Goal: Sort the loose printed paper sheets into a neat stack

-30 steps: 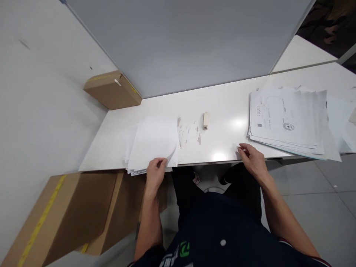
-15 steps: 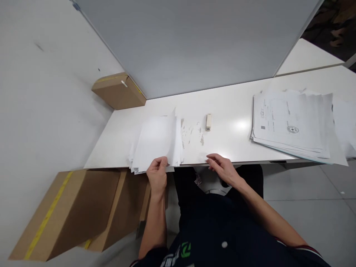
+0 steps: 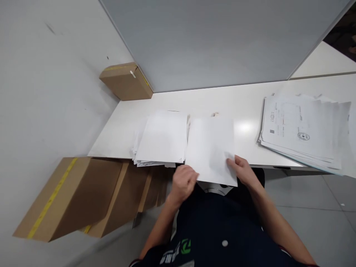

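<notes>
Currently held sheet: white, lying partly over the near edge of the table.
Left hand: pinches its near left corner.
Right hand: grips its right edge.
White pile: just left of the sheet, along the near edge.
Printed papers: toward the right end.
Small carton: at the far left corner; content is hidden.
Large cartons: below the near left corner; their content I cannot tell.
</notes>
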Available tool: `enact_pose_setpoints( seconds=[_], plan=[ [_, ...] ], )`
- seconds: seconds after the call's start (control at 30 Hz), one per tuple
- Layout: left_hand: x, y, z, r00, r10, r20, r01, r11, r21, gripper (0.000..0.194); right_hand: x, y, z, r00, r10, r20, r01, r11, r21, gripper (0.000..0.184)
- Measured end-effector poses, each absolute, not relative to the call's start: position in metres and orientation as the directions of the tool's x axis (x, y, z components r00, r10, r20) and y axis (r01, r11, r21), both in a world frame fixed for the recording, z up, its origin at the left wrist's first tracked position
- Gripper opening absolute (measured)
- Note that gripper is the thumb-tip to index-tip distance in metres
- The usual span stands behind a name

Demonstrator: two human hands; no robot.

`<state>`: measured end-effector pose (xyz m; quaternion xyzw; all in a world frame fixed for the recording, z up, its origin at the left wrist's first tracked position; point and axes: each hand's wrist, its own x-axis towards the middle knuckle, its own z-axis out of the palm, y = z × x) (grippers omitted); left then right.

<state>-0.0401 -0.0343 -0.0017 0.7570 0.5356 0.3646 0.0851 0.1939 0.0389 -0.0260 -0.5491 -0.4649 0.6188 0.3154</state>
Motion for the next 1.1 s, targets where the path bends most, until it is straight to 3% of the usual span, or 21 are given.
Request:
enact_pose_setpoints(
  seconds=[0.07,0.13,0.3,0.5,0.83,1.0,1.1],
  plan=[
    [-0.064,-0.033,-0.004,-0.07,0.862,0.503,0.852,-0.211,0.48,0.009,0.218,0.033,-0.034,-0.078,0.909,-0.411,0.115,-0.401,-0.909,0.03],
    [-0.083,-0.03,-0.005,-0.164,0.837,0.521,0.915,-0.069,0.399,0.008,0.236,0.027,-0.043,0.014,0.908,-0.418,0.113,-0.417,-0.902,0.032],
    [-0.095,-0.019,-0.013,-0.119,0.879,0.462,0.968,0.0,0.25,0.03,0.248,0.018,-0.052,0.058,0.907,-0.417,0.059,-0.421,-0.905,0.034],
    [-0.091,-0.014,-0.017,-0.089,0.902,0.423,0.981,0.006,0.194,0.031,0.244,0.018,-0.046,0.065,0.919,-0.388,0.251,-0.391,-0.885,0.033],
    [-0.103,-0.009,-0.013,-0.003,0.899,0.438,0.973,-0.099,0.209,0.017,0.238,0.019,-0.037,-0.006,0.911,-0.412,0.186,-0.404,-0.896,0.036],
    [-0.099,-0.005,-0.005,-0.182,0.782,0.596,0.923,-0.072,0.378,0.016,0.235,0.018,-0.034,-0.061,0.896,-0.439,0.099,-0.432,-0.896,0.038],
    [-0.081,-0.004,0.002,-0.178,0.72,0.67,0.873,-0.199,0.446,0.017,0.233,0.016,-0.03,-0.095,0.879,-0.468,0.035,-0.467,-0.884,0.039]
  ],
)
